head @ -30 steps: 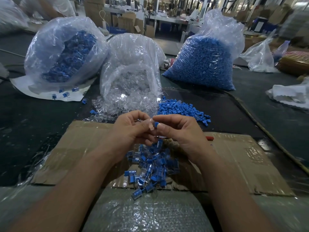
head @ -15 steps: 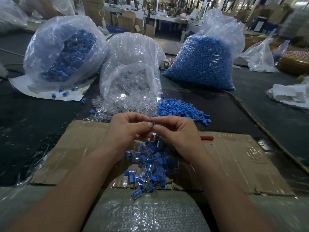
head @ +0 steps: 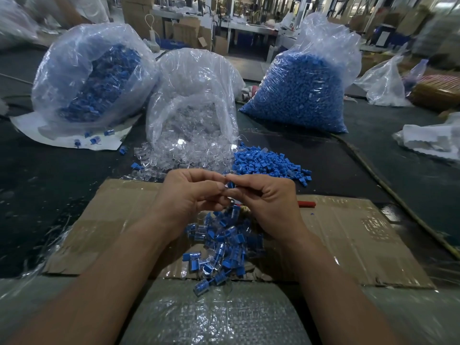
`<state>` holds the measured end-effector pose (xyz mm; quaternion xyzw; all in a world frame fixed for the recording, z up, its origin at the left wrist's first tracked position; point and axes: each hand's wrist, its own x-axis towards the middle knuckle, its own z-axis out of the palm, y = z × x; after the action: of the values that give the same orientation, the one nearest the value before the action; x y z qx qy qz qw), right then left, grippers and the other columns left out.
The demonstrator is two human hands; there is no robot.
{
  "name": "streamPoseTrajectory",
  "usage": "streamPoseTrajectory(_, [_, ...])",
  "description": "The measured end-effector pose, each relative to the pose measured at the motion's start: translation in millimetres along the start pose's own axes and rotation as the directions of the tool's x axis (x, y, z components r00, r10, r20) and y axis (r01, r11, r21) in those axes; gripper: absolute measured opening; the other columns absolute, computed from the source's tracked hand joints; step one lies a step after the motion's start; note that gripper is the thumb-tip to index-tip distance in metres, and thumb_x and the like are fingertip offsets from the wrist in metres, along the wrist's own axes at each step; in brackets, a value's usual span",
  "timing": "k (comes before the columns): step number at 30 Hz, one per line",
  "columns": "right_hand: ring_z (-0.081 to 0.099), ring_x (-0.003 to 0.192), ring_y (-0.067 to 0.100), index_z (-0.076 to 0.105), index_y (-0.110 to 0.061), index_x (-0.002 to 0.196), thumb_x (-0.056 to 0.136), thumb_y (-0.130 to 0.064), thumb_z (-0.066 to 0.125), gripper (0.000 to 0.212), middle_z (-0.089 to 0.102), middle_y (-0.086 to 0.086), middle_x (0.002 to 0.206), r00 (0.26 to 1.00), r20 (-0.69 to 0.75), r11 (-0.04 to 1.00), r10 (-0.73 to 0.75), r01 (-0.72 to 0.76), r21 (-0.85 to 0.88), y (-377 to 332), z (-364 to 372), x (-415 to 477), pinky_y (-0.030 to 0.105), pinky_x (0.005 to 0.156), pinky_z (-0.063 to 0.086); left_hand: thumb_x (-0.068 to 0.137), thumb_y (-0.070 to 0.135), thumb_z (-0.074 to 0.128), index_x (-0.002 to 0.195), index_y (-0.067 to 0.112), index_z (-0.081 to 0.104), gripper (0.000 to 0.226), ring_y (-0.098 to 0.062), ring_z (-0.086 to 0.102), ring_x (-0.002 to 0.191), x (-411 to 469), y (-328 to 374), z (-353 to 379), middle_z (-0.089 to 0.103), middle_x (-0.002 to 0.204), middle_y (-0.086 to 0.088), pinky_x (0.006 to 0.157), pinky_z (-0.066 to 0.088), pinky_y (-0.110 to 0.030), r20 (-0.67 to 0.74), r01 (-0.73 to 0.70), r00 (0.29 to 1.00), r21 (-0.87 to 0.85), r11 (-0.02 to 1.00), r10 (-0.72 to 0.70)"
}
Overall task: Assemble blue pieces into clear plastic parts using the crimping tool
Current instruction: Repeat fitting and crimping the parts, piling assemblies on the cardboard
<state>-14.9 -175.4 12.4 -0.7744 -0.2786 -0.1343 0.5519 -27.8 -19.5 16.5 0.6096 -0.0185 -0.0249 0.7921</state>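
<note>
Above the cardboard sheet [head: 99, 232], over a heap of assembled blue-and-clear pieces [head: 224, 247]: left hand [head: 189, 195], fingers curled, thumb and forefinger pinching a clear plastic part [head: 226, 186]; pressed against it, a blue piece [head: 232, 184], clamped in the curled fingertips of the right hand [head: 266, 202]. Farther right, flat on the cardboard, a red handle [head: 306, 203].
</note>
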Motion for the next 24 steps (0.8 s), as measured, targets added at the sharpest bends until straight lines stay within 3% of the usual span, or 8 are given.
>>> streamPoseTrajectory(8, [0.067,0.084,0.006,0.063,-0.013,0.106,0.072,-0.002,0.072,0.037,0.068,-0.005,0.090,0.998,0.058,0.999,-0.029,0.031,-0.029,0.2,-2.0,-0.8,0.020,0.076,0.054,0.057,0.009,0.068,0.060,0.011,0.070,0.005,-0.016,0.063,0.049,0.4,-1.3,-0.5,0.067,0.059,-0.011,0.046,0.051,-0.020,0.031,-0.011,0.999,0.074,0.997,0.008])
streamPoseTrajectory(12, [0.066,0.082,0.003,0.063,-0.021,0.106,0.072,-0.009,0.074,0.038,0.065,-0.017,0.085,0.995,0.103,0.998,0.013,-0.007,-0.063,-3.1,-3.7,-0.9,0.014,0.074,0.052,0.057,0.011,0.068,0.063,0.011,0.068,0.006,-0.015,0.063,0.050,-0.1,-2.2,-2.2,0.067,0.059,-0.009,0.047,0.051,-0.019,0.046,-0.023,0.999,0.098,0.995,0.019])
streamPoseTrajectory(16, [0.061,0.085,-0.005,0.063,-0.025,0.110,0.064,-0.040,0.071,0.049,0.061,-0.023,0.086,0.975,0.048,0.961,0.219,-0.207,-0.182,-2.3,-22.3,4.2,0.009,0.074,0.048,0.065,0.006,0.064,0.070,0.005,0.062,0.005,-0.013,0.063,0.052,2.7,-4.1,-6.1,0.066,0.059,-0.006,0.049,0.051,-0.018,0.021,-0.043,0.999,0.068,0.997,0.042])
streamPoseTrajectory(20, [0.052,0.082,-0.010,0.065,-0.025,0.109,0.070,-0.032,0.077,0.041,0.056,-0.024,0.086,0.907,0.041,0.828,0.420,-0.364,-0.426,8.5,-52.1,6.6,0.008,0.068,0.037,0.079,-0.005,0.055,0.074,0.004,0.058,0.010,-0.011,0.063,0.053,5.9,-6.0,-9.5,0.067,0.058,-0.003,0.049,0.051,-0.017,-0.034,-0.061,0.997,0.074,0.995,0.063])
streamPoseTrajectory(24, [0.044,0.083,-0.008,0.057,-0.037,0.110,0.063,-0.039,0.080,0.053,0.047,-0.026,0.092,0.771,0.181,0.700,0.611,-0.418,-0.579,7.3,-63.1,4.3,0.013,0.064,0.032,0.080,-0.004,0.055,0.075,0.005,0.058,0.010,-0.010,0.064,0.053,7.4,-7.0,-10.6,0.067,0.058,-0.002,0.049,0.051,-0.017,-0.052,-0.075,0.996,0.055,0.996,0.078])
